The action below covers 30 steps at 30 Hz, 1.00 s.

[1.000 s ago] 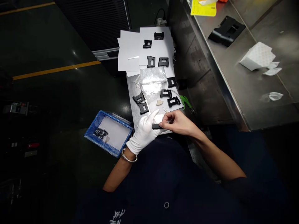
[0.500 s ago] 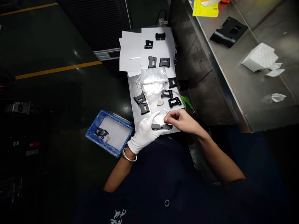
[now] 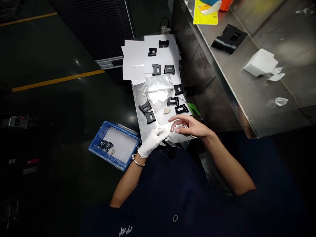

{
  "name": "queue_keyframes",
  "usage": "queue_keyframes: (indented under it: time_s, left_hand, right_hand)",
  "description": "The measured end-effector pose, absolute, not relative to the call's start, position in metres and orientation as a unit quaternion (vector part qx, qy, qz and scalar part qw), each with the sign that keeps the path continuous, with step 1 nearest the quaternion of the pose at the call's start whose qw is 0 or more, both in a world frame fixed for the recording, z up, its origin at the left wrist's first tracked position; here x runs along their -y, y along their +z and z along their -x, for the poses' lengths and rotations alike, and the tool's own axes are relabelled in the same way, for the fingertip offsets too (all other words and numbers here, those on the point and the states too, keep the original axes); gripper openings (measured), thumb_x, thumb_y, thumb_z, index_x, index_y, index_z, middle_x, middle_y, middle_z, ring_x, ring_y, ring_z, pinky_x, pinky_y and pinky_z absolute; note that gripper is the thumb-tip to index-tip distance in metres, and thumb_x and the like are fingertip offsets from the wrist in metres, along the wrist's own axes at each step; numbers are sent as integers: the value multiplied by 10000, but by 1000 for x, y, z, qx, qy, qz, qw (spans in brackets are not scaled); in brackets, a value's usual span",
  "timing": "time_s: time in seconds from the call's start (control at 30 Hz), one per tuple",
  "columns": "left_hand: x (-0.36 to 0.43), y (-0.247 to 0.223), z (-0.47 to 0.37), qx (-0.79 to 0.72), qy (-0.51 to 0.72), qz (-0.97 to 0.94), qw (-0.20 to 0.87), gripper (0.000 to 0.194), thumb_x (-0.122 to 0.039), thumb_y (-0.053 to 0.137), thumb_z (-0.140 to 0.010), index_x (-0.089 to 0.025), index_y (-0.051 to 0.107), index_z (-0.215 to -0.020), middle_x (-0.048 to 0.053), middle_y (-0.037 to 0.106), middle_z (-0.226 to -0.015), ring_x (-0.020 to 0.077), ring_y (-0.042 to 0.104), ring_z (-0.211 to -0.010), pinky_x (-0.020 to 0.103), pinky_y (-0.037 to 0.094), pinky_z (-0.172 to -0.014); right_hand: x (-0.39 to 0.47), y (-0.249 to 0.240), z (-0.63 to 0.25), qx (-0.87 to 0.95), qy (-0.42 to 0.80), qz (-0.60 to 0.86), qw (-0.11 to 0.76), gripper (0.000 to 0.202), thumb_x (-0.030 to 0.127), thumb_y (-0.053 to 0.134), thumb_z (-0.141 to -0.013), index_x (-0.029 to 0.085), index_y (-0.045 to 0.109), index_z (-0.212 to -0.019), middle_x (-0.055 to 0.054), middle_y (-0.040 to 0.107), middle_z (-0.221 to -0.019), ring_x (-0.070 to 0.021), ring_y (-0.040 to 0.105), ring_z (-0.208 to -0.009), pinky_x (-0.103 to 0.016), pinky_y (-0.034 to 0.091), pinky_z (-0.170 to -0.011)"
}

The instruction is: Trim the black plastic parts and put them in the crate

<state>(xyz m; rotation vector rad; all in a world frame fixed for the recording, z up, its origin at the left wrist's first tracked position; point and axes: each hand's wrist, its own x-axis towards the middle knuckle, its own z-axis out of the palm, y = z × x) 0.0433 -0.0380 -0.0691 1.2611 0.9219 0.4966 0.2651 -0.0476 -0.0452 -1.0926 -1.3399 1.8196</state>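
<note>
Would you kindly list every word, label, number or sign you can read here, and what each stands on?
No text is legible.
Yellow sheet on the metal counter: faint print, too small to read.
Dark shirt: white marks like lettering, too unclear to read.
Black part in the gloved left hand: no readable marking.

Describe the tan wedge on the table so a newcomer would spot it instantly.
On the narrow metal table, find the shiny clear plastic bags in the middle. Just nearer the wearer, beyond the bare right hand, a small tan wedge lies on white paper. Its pale colour and curved edge set it apart from the black, slotted parts around it.
</note>
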Motion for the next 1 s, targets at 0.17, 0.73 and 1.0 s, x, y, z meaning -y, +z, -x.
queue_keyframes:
  time_s: [0.17, 0.73, 1.0]
  left_hand:
    - [41, -77, -43, -464, 289, -482, 685, 376, -524, 668, -863, -161, 718, -778, 16, 654, -688, 108, 515, -521, 262, 464, -541]
    - [35, -80, -38, -514, 296, -487, 641, 402, -539, 670, -859, -151, 711, -762, 14, 654, -711, 66, 427, -466, 219, 336, -434]
    - [33, -94, -31, -521, 271, -501, 636, 406, -533, 607, -911, -155, 732, -991, 46, 702, -795, 143, 617, -629, 245, 483, -543]
  right_hand:
    - [67, -67, -267, 346, 654, 476, 475, 584, 374, 873, -725, 241, 623, -1236, -60, 716, -1087, -125, 641, -740, -274, 554, -665]
    - [83, -61, -266, 383, 576, 499, 523, 340, 374, 870, -735, 191, 588, -684, -31, 675, -820, -140, 626, -734, -288, 525, -700]
    - [78, -87, -291, 392, 519, 620, 439, 350, 498, 803, -728, 179, 689, -817, -35, 649, -768, -151, 568, -629, -308, 467, -606]
